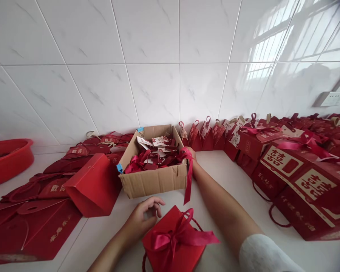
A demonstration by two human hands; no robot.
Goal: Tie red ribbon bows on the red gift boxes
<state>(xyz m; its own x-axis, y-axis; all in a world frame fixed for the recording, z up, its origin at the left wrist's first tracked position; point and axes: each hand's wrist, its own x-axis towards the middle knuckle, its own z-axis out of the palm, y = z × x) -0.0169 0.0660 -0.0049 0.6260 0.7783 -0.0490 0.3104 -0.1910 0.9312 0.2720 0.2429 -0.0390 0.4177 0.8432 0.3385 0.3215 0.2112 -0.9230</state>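
A red gift box topped with a dark pink ribbon bow sits at the front, close to me. My left hand hovers just beside it, fingers loosely curled and apart from the thumb, with nothing in it. Beyond stands a cardboard box holding dark pink ribbons and small printed cards. My right hand is at this box's right wall, its fingers mostly hidden. A loose ribbon hangs over the box's right front corner, next to that hand.
Several dark red gift boxes and a plain red one stand at left, with a red plastic basin beyond. Many red boxes are stacked at right. Small looped-handle boxes line the tiled wall.
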